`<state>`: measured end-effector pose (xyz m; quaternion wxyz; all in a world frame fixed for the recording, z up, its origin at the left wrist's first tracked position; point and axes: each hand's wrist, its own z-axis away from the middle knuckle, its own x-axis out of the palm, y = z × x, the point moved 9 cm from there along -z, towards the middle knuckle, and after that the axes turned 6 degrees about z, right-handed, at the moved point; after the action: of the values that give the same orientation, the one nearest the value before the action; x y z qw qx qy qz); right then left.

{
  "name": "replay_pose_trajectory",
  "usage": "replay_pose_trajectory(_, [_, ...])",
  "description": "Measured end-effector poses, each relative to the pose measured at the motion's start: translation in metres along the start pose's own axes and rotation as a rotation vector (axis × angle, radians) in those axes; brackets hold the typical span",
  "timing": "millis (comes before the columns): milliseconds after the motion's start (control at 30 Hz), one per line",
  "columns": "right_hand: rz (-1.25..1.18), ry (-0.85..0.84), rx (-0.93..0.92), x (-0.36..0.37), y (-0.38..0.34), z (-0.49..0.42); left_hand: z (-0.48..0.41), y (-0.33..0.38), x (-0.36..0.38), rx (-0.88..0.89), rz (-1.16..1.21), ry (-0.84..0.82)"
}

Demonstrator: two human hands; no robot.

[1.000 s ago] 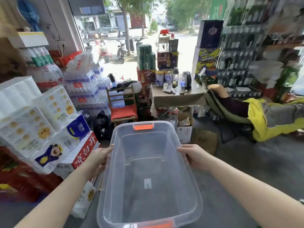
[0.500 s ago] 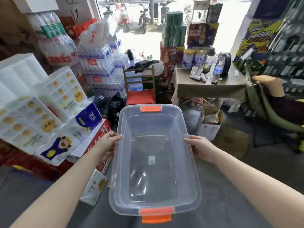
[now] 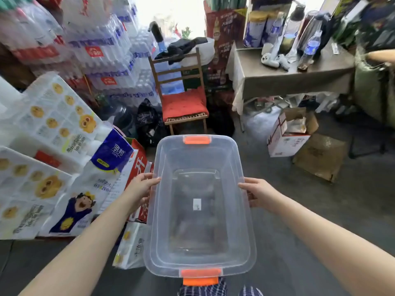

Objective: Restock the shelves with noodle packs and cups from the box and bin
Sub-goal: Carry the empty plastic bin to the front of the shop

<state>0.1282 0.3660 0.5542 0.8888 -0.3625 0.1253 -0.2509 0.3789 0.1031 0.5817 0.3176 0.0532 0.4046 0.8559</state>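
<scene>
— What lies around the person just now?

— Ahead stands a wooden slatted chair with a red cushion, dark clothing draped over its back. To its right is a table under a grey-brown cloth, bearing bottles, among them a clear plastic water bottle with a blue label. On the grey floor below sit an open white cardboard box and, just beside it, a flat brown cardboard box. On the left rise shrink-wrapped stacks of bottled water and white packs of tissue rolls printed with yellow cartoon faces. A black plastic bag lies left of the chair.

— And the bin?

— The clear rectangular plastic bin with orange latches is held out in front of the person, above the floor, nothing inside but a small white sticker on its bottom.

— How is it held?

— The left hand grips the left long rim, fingers curled over the edge. The right hand grips the right rim in the same way.
</scene>
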Motion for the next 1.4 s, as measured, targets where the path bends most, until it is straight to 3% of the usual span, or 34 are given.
replay_pose_trajectory(200, [-0.08, 0.014, 0.134, 0.036, 0.024, -0.069, -0.085, -0.013, -0.026, -0.067, -0.081, -0.041])
replay_pose_trajectory(467, [-0.056, 0.059, 0.245, 0.054, 0.087, -0.19, -0.204, -0.086, -0.022, -0.192, -0.092, -0.019])
replay_pose_trajectory(900, [0.137, -0.159, 0.484, 0.099, 0.21, -0.271, -0.287, -0.241, -0.003, -0.425, -0.079, 0.029])
replay_pose_trajectory(1067, [0.262, -0.205, 0.457, 0.115, 0.233, -0.276, -0.288, -0.275, 0.006, -0.466, -0.094, -0.01])
replay_pose_trajectory(1400, [0.382, -0.144, 0.306, 0.111, 0.202, -0.28, -0.28, -0.258, 0.024, -0.318, -0.245, -0.078])
